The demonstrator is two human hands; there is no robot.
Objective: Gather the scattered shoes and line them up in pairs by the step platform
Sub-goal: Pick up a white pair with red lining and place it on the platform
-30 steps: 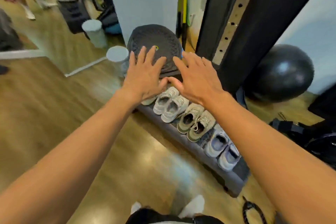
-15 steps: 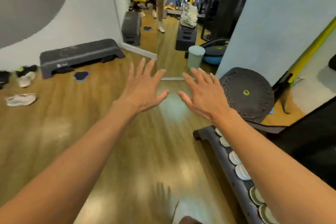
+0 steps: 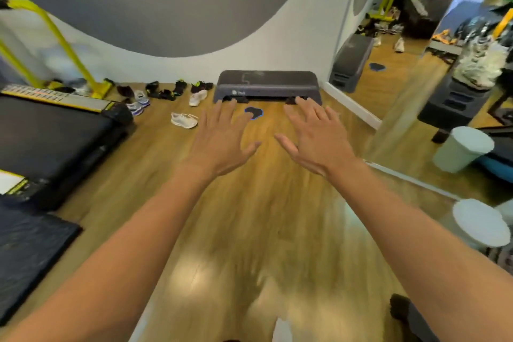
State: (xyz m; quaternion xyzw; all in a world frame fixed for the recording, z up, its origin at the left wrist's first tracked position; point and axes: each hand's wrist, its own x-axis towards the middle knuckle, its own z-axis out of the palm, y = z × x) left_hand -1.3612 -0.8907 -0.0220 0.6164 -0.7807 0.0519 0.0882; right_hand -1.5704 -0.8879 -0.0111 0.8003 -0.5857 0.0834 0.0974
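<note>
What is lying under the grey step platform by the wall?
In the gap under the step platform, one dark shape shows near the left end, another near the right; shoes or not, unclear. The left hand and right hand partly cover them.

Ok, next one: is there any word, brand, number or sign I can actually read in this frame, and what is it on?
No text can be read in this frame.
Step platform: a pale round logo with a short word beside it on the front edge, too blurred to read.
Treadmill: rows of small marks on the pale strip at its far end, too small to read.
</note>
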